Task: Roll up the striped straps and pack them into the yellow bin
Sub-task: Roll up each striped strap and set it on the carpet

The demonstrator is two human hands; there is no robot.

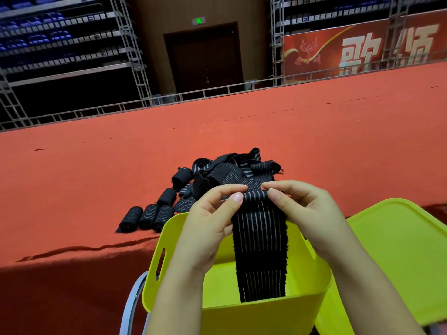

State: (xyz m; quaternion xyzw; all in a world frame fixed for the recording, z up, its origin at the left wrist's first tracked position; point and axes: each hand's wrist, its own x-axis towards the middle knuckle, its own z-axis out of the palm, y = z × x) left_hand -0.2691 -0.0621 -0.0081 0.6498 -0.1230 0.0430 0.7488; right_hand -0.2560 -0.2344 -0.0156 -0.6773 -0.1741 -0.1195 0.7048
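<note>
1. The left hand (212, 213) and right hand (304, 209) meet at mid-frame, each pinching an upper corner of one strap (260, 243) between thumb and curled fingers; its top edge is turned over into a small roll between the thumbs.
2. Both forearms rise from the bottom edge of the frame, palms facing each other, knuckles pointing away from the camera.
3. The strap hangs straight down, long axis and stripes vertical, its lower end dropping inside the bin (302, 293) below the near rim.
4. The bin sits at lower centre, open, with a handle slot in its left wall; the hands hover over its far rim with open space around the hanging strap.
5. A yellow lid (399, 257) lies just right of the bin.
6. Behind the hands, on the red desk (96, 165), sits a pile (232, 170) of loose straps; to its left, five finished rolls (150, 213) lie near the desk's front edge.
7. The desk stretches broad and bare toward the railing at the top of the frame.
</note>
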